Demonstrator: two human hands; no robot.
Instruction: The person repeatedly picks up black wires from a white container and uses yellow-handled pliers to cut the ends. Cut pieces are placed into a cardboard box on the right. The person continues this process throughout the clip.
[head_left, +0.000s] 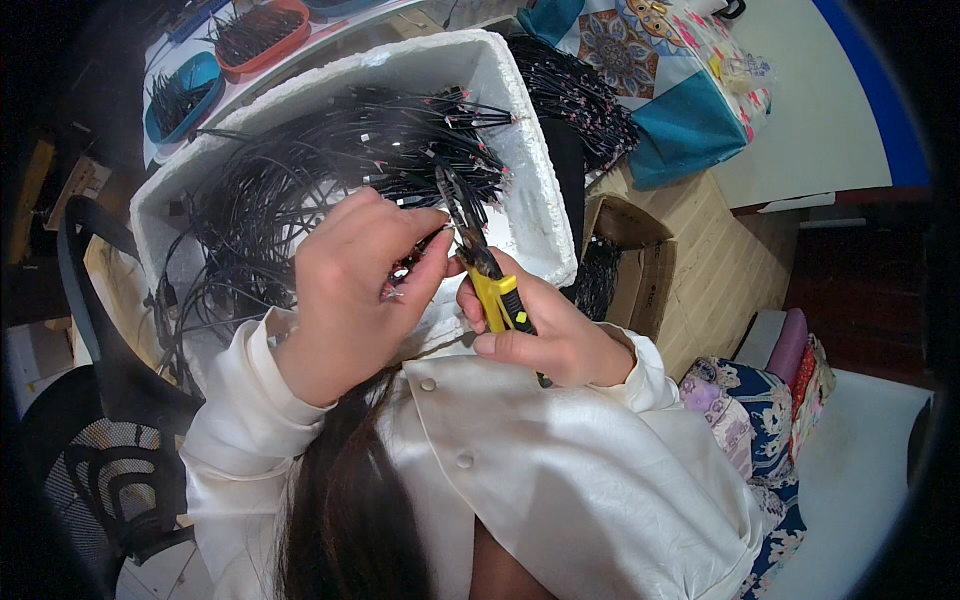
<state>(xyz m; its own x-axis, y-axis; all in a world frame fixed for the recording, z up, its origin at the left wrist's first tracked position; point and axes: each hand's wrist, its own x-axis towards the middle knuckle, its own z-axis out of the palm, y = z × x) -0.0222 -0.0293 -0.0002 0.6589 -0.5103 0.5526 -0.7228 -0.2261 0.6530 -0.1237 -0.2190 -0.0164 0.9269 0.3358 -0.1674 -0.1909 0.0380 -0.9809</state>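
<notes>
My right hand (540, 322) grips a wire stripper (495, 292) with yellow and black handles and dark metal jaws, which point away from me. Between the fingers and palm of my left hand (360, 277) is a small bundle of black cables (409, 262) with red and silvery ends. Its thumb and forefinger pinch a thin end close beside the jaws; whether the jaws touch it I cannot tell. Both hands are over the near side of a white foam box (536, 180). Many loose black cables (300, 161) with reddish tips fill that box.
Another heap of black cables (577, 97) lies behind the box's right wall. A cardboard box (645, 277) with cables stands on the floor to the right. Blue (214, 94) and orange (300, 45) trays hold short wires at the upper left. A black mesh chair (105, 465) is at left.
</notes>
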